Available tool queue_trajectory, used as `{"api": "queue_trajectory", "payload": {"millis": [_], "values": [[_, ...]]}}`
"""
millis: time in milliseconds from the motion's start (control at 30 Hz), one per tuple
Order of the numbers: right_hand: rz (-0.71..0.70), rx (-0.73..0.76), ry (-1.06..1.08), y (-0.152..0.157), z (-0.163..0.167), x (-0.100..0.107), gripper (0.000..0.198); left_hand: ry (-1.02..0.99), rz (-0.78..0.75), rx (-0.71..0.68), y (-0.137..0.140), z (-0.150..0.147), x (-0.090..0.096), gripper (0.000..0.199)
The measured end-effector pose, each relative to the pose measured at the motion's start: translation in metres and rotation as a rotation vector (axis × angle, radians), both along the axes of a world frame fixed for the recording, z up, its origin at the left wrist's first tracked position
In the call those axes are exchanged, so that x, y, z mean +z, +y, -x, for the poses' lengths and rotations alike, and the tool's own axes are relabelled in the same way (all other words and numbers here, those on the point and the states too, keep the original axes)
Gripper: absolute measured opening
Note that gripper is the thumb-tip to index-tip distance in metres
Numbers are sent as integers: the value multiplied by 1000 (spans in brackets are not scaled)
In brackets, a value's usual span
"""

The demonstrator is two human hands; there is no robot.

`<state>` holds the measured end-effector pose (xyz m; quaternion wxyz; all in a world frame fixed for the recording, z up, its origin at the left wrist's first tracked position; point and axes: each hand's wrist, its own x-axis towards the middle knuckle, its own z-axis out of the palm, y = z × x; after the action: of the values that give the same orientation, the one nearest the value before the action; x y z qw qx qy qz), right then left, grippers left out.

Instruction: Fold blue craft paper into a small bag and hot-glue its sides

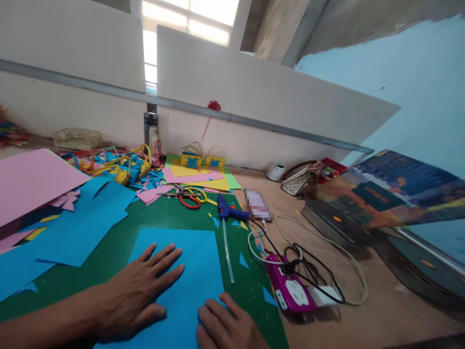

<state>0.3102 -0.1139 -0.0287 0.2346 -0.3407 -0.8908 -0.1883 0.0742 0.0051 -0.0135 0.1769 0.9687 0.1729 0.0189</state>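
My left hand (143, 286) lies flat on a sheet of blue paper (189, 257), its fingers spread. At the sheet's lower right edge is my right hand (230, 322), fingers curled in and palm turned down; whatever they hold, if anything, is hidden. The paper rests on a green cutting mat (160, 213). A blue glue gun (230, 212) lies just beyond the sheet, with a clear glue stick (228, 252) along its right side. Scissors with red and yellow handles (191, 198) lie farther back.
Blue sheets (87, 218) and pink sheets (36, 182) cover the left side. Behind are small paper bags (191, 161), a heap of paper pieces (123, 167) and a bottle (151, 131). On the right are a phone (257, 204), a purple power strip (290, 286), cables and dark cases (334, 223).
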Motion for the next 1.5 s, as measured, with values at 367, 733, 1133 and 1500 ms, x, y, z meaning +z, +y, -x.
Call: {"api": "queue_trajectory", "payload": {"millis": [367,733,1133,1500], "values": [[1072,-384,588,39,5,86,21,-320,1298,359,25,8,13,65],[1087,-494,608,82,14,63,23,-575,1714,773,38,33,24,79],[1481,-375,857,93,14,70,18,-310,1406,504,26,35,23,65],[1375,-280,632,89,-10,66,93,-361,1118,780,18,33,30,58]]}}
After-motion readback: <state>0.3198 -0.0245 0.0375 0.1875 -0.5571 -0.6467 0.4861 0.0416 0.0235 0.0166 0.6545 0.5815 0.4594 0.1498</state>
